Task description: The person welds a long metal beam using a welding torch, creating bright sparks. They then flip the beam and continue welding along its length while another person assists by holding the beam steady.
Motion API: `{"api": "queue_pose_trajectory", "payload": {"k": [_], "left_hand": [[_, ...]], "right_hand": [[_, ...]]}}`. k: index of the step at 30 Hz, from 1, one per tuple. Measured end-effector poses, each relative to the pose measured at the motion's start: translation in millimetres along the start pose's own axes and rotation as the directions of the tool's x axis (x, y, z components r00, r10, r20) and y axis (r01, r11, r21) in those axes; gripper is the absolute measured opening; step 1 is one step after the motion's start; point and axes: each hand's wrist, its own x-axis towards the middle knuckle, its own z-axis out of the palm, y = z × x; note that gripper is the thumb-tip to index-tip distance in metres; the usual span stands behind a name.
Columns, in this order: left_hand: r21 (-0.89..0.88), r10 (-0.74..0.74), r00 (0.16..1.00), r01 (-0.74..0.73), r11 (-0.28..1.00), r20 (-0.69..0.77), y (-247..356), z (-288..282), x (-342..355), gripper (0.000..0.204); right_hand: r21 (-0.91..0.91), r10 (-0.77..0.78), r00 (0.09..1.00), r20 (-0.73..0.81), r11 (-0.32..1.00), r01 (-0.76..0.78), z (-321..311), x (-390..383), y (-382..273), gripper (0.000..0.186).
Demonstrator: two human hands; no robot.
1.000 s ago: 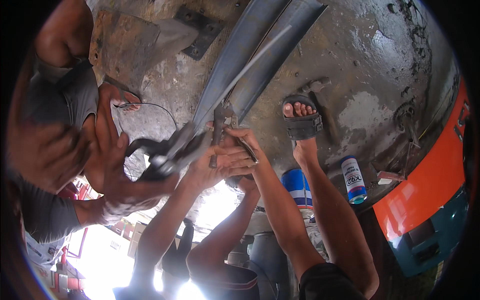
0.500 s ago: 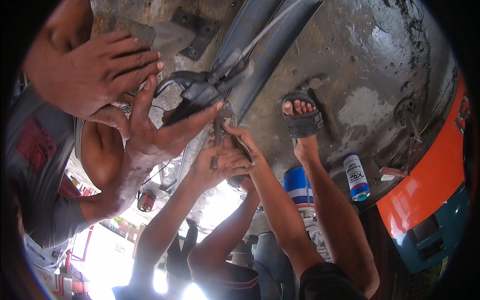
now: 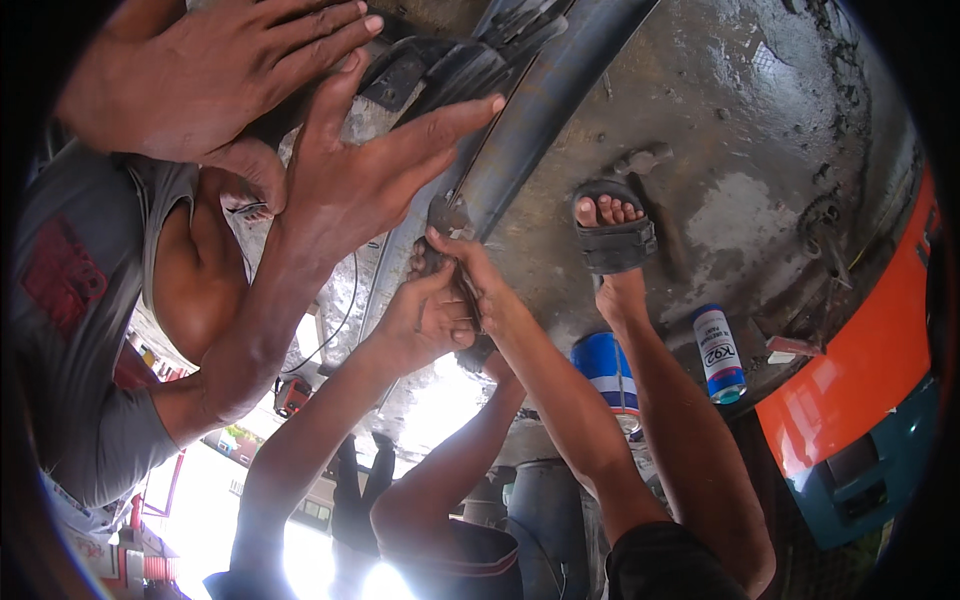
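My left hand (image 3: pixel 432 312) and my right hand (image 3: pixel 476 278) meet at the middle, closed round the handles of a pair of metal pliers (image 3: pixel 449 215). The jaws of the pliers sit at the near end of the long grey metal bars (image 3: pixel 545 115); whether they grip the bars I cannot tell. My fingers hide most of the handles. Just beyond, at the left, a co-worker's spread hand (image 3: pixel 345 185) reaches over the bars, with the other hand (image 3: pixel 225 80) above it. A dark, blurred tool (image 3: pixel 465 70) is next to those fingers.
My sandalled foot (image 3: pixel 610 225) stands right of the bars on the stained floor (image 3: pixel 740 225). A blue-and-white can (image 3: pixel 607 375) and a spray can (image 3: pixel 718 355) are at the right, near an orange panel (image 3: pixel 850 385). A hammer-like tool (image 3: pixel 645 158) lies beyond the foot.
My hands have closed in on the pliers' handles, which stood spread apart before. The co-worker's hands and the dark tool have moved up and to the right, away from my hands.
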Motion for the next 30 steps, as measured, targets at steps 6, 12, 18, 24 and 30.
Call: {"api": "queue_pose_trajectory", "payload": {"k": [6, 12, 18, 24, 30], "left_hand": [[-0.02, -0.03, 0.974, 0.035, 0.999, 0.226, 2.5, -2.7, -0.2, 0.058], [-0.006, -0.061, 0.971, 0.064, 0.998, 0.23, 4.2, -20.9, 3.1, 0.072], [0.07, -0.052, 0.939, 0.03, 0.997, 0.34, -3.2, -25.4, 18.2, 0.072], [-0.076, 0.016, 0.914, 0.016, 0.997, 0.405, -15.8, -14.8, 24.4, 0.056], [-0.121, 0.071, 0.923, -0.027, 0.992, 0.378, -21.4, -28.0, 53.7, 0.047]], "right_hand": [[-0.177, -0.257, 0.893, -0.369, 0.963, 0.204, -14.4, -29.0, -1.0, 0.044], [-0.967, -0.782, 0.599, -0.174, 0.251, 0.047, 46.8, -105.0, 56.3, 0.047], [-0.984, -0.719, 0.675, -0.163, 0.167, -0.059, 50.5, -78.1, 78.0, 0.043], [-0.981, -0.643, 0.743, -0.184, 0.077, -0.177, 57.3, -93.2, 55.2, 0.035], [-0.699, -0.697, 0.715, 0.054, -0.538, -0.472, 90.2, -86.3, 59.0, 0.017]]}}
